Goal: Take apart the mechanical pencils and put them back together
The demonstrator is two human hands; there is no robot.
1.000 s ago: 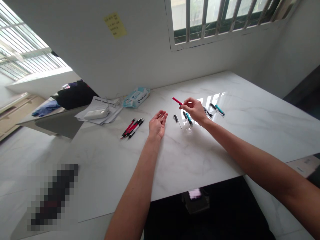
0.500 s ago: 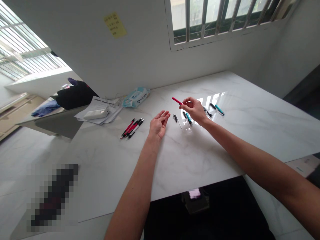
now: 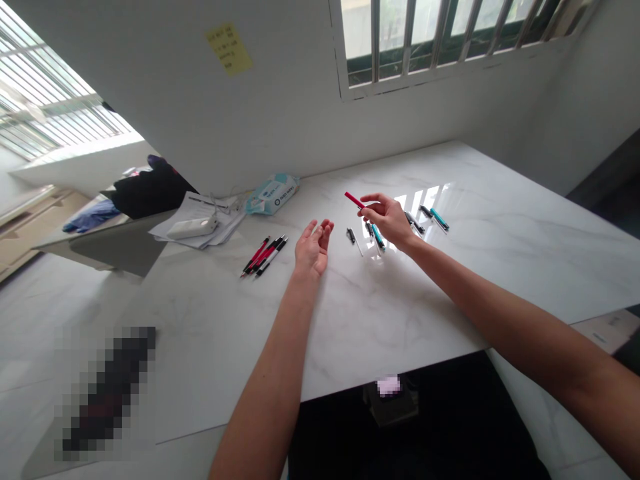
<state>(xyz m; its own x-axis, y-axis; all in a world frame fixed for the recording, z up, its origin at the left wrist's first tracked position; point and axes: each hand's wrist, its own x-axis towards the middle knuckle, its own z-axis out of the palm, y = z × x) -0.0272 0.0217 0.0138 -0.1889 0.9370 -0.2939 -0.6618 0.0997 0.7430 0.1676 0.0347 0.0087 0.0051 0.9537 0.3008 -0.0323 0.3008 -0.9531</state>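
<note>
Low on the far left, a pixelated patch (image 3: 107,393) hides whatever lies there, so I can't make it out. Beyond it, a black cloth bundle (image 3: 150,191) and a blue cloth (image 3: 93,215) sit at the back corner of the white marble table (image 3: 525,267), cut off from the rest by the way the view tilts. A loose stack of papers (image 3: 197,223) lies at the table's edge under a white plastic device (image 3: 193,228), with a packet of wet wipes (image 3: 273,195) just beside it. A yellow sticky note (image 3: 229,48) is on the wall above.

Nearer me, a tight bunch of red-and-black pens (image 3: 264,256) lies just left of my left hand (image 3: 313,248), whose grip is open and empty, fingers loosely curled.

Next come a small black pen part (image 3: 351,235) and a thin white rod (image 3: 359,247). My right hand (image 3: 387,220) has a narrow grip on a red pen barrel (image 3: 353,200), pinched between thumb and fingers above the table, its left end sticking out and the rest hidden by my fingers. A teal pen (image 3: 378,237) lies partly below that hand, and more black and teal pen pieces (image 3: 430,219) lie to its right, under a barred window (image 3: 440,33).
</note>
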